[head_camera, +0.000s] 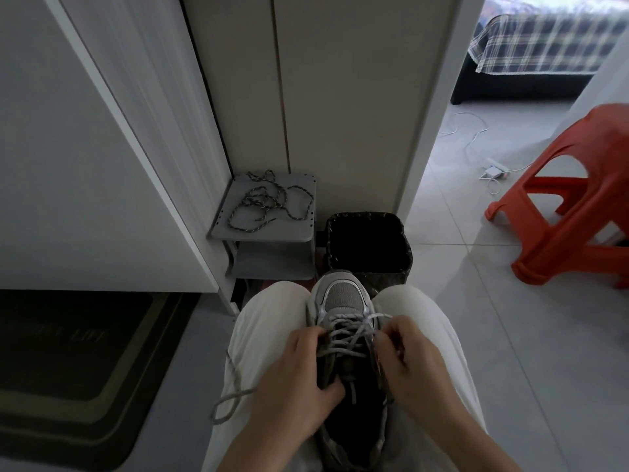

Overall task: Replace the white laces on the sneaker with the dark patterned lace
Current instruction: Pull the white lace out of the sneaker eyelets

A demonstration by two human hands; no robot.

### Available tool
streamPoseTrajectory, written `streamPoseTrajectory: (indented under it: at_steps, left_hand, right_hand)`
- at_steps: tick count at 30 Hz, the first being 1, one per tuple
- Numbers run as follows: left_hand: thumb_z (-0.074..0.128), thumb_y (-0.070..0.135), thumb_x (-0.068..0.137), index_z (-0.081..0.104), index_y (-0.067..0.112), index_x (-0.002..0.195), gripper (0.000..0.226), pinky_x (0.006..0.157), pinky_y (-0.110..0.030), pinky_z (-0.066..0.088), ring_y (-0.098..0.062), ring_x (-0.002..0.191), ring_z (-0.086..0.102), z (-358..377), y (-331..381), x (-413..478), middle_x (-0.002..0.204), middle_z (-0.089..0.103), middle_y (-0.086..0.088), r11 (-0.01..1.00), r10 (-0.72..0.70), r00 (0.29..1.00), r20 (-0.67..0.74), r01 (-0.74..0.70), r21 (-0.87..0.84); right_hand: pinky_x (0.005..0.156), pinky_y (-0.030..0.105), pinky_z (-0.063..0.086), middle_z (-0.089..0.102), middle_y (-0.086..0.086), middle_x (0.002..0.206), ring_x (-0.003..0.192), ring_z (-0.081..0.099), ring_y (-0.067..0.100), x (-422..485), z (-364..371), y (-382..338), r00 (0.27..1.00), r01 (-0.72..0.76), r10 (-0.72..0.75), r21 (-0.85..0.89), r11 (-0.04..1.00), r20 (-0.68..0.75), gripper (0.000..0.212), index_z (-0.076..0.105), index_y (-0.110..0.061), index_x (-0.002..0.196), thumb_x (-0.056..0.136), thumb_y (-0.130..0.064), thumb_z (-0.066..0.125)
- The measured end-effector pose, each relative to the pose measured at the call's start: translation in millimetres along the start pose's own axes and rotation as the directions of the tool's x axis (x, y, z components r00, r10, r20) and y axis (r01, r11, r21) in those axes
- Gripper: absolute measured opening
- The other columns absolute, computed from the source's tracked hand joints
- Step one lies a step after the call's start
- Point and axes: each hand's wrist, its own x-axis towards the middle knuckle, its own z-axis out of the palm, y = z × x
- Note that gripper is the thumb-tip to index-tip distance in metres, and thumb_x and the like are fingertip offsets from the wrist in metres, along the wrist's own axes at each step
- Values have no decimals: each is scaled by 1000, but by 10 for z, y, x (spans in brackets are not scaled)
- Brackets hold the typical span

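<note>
A grey sneaker [343, 298] lies between my knees, toe pointing away from me. Its white lace [343, 338] still crosses the eyelets, and one loose end [231, 396] trails over my left thigh. My left hand [292, 383] grips the sneaker's left side, thumb by the tongue and fingertips at the lace. My right hand [408, 356] pinches the lace at the right eyelets. The dark patterned lace [269, 202] lies tangled on top of a small grey shelf [299, 233] ahead, apart from both hands.
A black bin [367, 247] stands right behind the sneaker's toe. An orange plastic stool [571, 206] is on the tiled floor to the right. White cupboard panels [102, 165] rise on the left, with a dark mat [75, 369] below them.
</note>
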Motion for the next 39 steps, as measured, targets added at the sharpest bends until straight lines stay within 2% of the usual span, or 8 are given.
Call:
streamPoseTrajectory:
  at_steps: [3, 7, 12, 17, 23, 29, 34, 39]
  left_hand:
    - [64, 39, 74, 33, 37, 127, 62, 82, -22, 45, -4, 103, 53, 31, -50, 15, 126, 36, 21, 999, -11, 1000, 13, 11, -45]
    - [63, 36, 73, 34, 41, 125, 59, 78, -13, 39, 4, 96, 49, 58, -74, 19, 123, 40, 23, 996, -14, 1000, 19, 16, -90]
    - [64, 39, 69, 37, 42, 122, 59, 70, 3, 34, 24, 89, 42, 63, -94, 66, 119, 43, 25, 990, 9, 999, 31, -5, -140]
    - [66, 36, 68, 41, 37, 123, 60, 73, 5, 32, 25, 90, 42, 79, -138, 96, 118, 47, 21, 986, 26, 999, 24, -22, -164]
    - [66, 43, 65, 40, 39, 123, 63, 70, 3, 36, 25, 88, 44, 60, -160, 128, 117, 42, 28, 988, 62, 998, 30, -58, -144]
    - [63, 52, 62, 38, 48, 113, 58, 75, 2, 36, 20, 99, 45, 71, -205, 90, 111, 46, 28, 983, 38, 999, 0, -37, -182]
    - [68, 45, 63, 39, 50, 109, 54, 75, 1, 38, 17, 99, 49, 75, -234, 79, 109, 53, 25, 972, 24, 1000, 9, -21, -236]
    - [64, 53, 61, 41, 44, 118, 62, 74, 1, 38, 18, 97, 49, 58, -219, 106, 108, 51, 29, 980, 39, 997, 67, -25, -198]
  right_hand:
    - [55, 17, 43, 56, -10, 62, 56, 51, 5, 239, -228, -117, 988, 134, -142, -126, 983, -58, 15, 47, -27, 74, 89, -30, 49]
    - [50, 21, 38, 56, -4, 57, 50, 43, 5, 578, -699, -200, 989, 136, -116, 243, 960, -95, 14, 55, -27, 74, 86, -18, 54]
    - [54, 14, 40, 62, -9, 65, 58, 53, 3, 124, -347, -7, 977, 12, 17, -135, 991, 212, 11, 63, -33, 70, 75, -37, 72]
    - [63, 17, 42, 59, -6, 70, 66, 54, 6, -8, 29, 2, 1000, 10, -10, 1, 1000, 19, 14, 58, -18, 74, 81, -12, 69]
    - [54, 4, 35, 56, -31, 67, 58, 50, -7, 202, -226, -155, 991, 137, -134, -119, 983, 27, 32, 44, -33, 68, 85, -15, 64]
    - [66, 25, 48, 65, -5, 73, 68, 59, 6, 64, -55, 27, 969, -163, 157, 19, 986, 190, 18, 61, -21, 84, 75, -28, 75]
    - [50, 16, 35, 51, -11, 51, 49, 41, 5, 62, -141, 18, 994, -96, 94, 34, 995, 47, 27, 53, -20, 60, 79, -12, 71]
    - [52, 16, 41, 61, -10, 57, 52, 53, 6, 292, -616, 24, 994, -78, 78, 8, 997, -77, 20, 61, -29, 60, 76, -23, 72]
